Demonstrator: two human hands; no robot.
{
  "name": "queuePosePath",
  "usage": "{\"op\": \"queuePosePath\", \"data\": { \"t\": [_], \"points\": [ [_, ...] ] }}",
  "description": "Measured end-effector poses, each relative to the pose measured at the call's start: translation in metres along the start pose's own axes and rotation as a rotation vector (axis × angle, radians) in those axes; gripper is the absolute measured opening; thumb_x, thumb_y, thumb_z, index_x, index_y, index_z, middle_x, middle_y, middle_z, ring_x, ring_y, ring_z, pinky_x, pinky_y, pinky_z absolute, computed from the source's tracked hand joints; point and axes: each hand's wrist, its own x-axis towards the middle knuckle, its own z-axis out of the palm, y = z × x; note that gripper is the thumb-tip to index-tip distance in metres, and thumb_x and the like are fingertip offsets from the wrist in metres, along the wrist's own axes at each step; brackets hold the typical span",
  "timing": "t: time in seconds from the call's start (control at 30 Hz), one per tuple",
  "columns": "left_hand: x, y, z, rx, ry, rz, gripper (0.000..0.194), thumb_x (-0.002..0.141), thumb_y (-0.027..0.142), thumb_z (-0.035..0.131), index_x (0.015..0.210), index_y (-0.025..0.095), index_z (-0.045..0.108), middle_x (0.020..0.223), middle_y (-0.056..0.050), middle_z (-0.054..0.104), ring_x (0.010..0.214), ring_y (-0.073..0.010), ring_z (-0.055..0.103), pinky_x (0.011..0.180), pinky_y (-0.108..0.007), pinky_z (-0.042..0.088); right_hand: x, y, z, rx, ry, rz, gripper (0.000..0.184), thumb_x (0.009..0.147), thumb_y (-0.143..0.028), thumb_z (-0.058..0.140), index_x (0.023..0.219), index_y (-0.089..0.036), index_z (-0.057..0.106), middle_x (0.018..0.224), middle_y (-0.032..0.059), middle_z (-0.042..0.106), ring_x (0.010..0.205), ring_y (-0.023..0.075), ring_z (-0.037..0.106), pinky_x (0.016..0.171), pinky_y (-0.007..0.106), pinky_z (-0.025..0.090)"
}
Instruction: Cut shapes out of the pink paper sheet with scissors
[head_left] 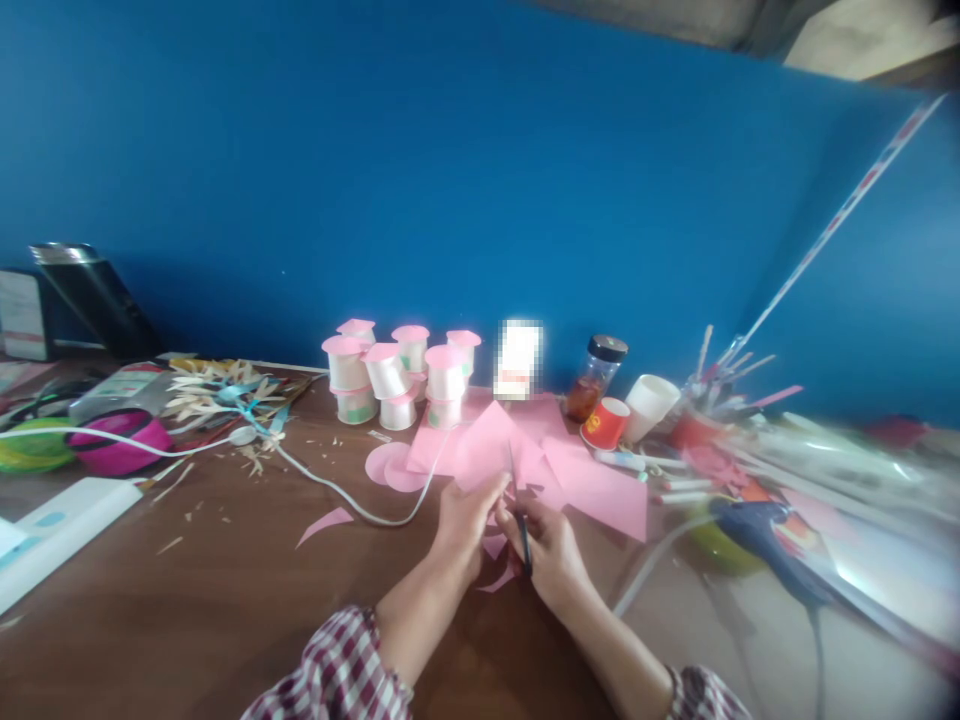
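Note:
My left hand [466, 515] is closed on a piece of pink paper [487, 445], which stands up in front of it. In my right hand [551, 550] are scissors [525, 545]; a dark handle loop shows at the fingers, and the thin blade lies against the paper. More pink sheets [604, 490] lie flat behind and to the right of my hands. Small pink offcuts [499, 575] rest on the table under them. Two round pink paper discs [386, 468] overlap to the left. Where exactly the blades meet the paper is hard to make out.
Stacked white paper cups [446, 380] with pink tops stand behind. A white cable [360, 512] crosses the table at left, near a power strip [71, 530]. A jar [596, 375], a red cup [606, 423] and a glue gun [780, 545] are on the right.

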Motion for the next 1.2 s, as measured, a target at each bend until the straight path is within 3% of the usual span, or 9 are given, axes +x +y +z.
{"op": "queuePosePath", "data": {
  "t": [0.2, 0.57, 1.2],
  "points": [
    [-0.007, 0.002, 0.003, -0.031, -0.01, -0.047, 0.031, 0.054, 0.03, 0.08, 0.071, 0.011, 0.064, 0.058, -0.004, 0.061, 0.05, -0.0159, 0.058, 0.046, -0.027, 0.048, 0.001, 0.001, -0.001, 0.012, 0.004, 0.002, 0.025, 0.076, -0.038, 0.066, 0.08, -0.014, 0.06, 0.045, -0.0057, 0.048, 0.04, 0.0099, 0.043, 0.04, 0.02, 0.032],
    [-0.013, 0.004, 0.009, -0.015, 0.059, -0.041, 0.03, 0.052, 0.029, 0.081, 0.071, 0.011, 0.065, 0.057, -0.005, 0.063, 0.048, -0.0151, 0.058, 0.044, -0.025, 0.045, 0.001, -0.003, -0.005, -0.07, 0.02, -0.042, 0.029, 0.076, -0.042, 0.065, 0.069, -0.016, 0.053, 0.048, -0.0052, 0.046, 0.045, 0.0103, 0.042, 0.043, 0.02, 0.03],
    [-0.014, 0.007, 0.008, -0.021, 0.024, -0.042, 0.027, 0.052, 0.029, 0.08, 0.065, 0.011, 0.064, 0.055, -0.005, 0.062, 0.047, -0.0131, 0.055, 0.043, -0.023, 0.04, 0.001, -0.007, -0.008, -0.207, 0.046, -0.111, 0.033, 0.076, -0.045, 0.063, 0.066, -0.015, 0.054, 0.056, -0.0038, 0.04, 0.052, 0.0097, 0.036, 0.046, 0.02, 0.03]
  ]
}}
